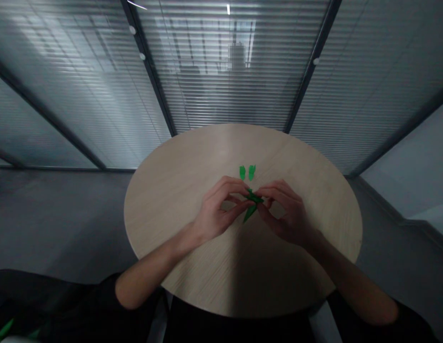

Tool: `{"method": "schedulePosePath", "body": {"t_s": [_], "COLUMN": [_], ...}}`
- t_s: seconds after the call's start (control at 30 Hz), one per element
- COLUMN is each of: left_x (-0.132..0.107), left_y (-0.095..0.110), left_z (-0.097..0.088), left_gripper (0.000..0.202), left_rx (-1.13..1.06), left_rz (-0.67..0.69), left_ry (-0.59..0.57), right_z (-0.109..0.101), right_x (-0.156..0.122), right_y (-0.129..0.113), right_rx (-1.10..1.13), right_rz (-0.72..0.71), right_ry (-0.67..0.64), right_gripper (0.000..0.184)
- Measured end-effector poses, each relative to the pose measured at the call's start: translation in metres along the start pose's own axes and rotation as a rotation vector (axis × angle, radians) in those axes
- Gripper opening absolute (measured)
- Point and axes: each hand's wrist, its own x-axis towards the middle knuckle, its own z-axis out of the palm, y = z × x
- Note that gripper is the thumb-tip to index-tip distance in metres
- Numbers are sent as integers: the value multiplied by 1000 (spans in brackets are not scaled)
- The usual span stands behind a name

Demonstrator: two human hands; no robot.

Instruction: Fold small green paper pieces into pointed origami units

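Observation:
My left hand [221, 205] and my right hand [286, 209] meet over the middle of the table. Between them is a small dark-green piece [250, 213] with a long pointed end that hangs down toward me. Thumbs and fingertips of both hands pinch it, one hand on each side. The fingers cover part of it, and its exact kind does not show. Just beyond my fingertips, a flat bright-green piece [242, 172] lies on the table. Beside it on the right is a second, similar green piece [252, 172].
The round wooden table [164, 190] stands in front of me, its far edge close to glass panels with blinds [221, 105]. Grey floor [96, 214] shows at both sides. At the lower left corner, something green and pointed [5, 329] is partly in view.

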Motion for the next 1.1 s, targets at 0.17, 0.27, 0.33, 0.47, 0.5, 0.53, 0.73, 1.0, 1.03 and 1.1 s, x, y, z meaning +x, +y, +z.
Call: {"method": "schedulePosePath", "body": {"t_s": [0.17,0.27,0.33,0.47,0.5,0.53,0.73,1.0,1.03,1.1], "left_x": [-4,-4,-3,-2,-2,-2,0,2,2,2], "left_y": [-3,-2,-1,1,1,2,2,1,1,1], "left_z": [2,3,3,4,3,3,0,-3,-3,-3], "left_gripper": [28,27,22,22,22,20,13,13,15,20], "left_rx": [-23,8,21,32,42,53,106,117,118,116], "left_rz": [-6,-21,-31,-35,-30,-21,71,143,137,113], "left_ry": [16,33,47,83,84,81,62,28,21,10], "right_z": [-1,-1,-1,0,0,0,0,-1,-1,-1], "right_x": [0,-1,-1,-1,-1,-1,1,-1,-1,-1], "right_y": [-1,-1,-1,-1,-2,-2,-4,-1,-1,0], "right_rx": [-24,-22,-23,-29,-32,-36,-97,-149,-147,-131], "right_rz": [-33,-36,-29,-27,-29,-32,-28,-41,-37,-29], "right_ry": [-29,-48,-37,-15,-8,-4,28,36,32,22], "right_gripper": [24,24,24,23,24,24,23,14,14,14]}}
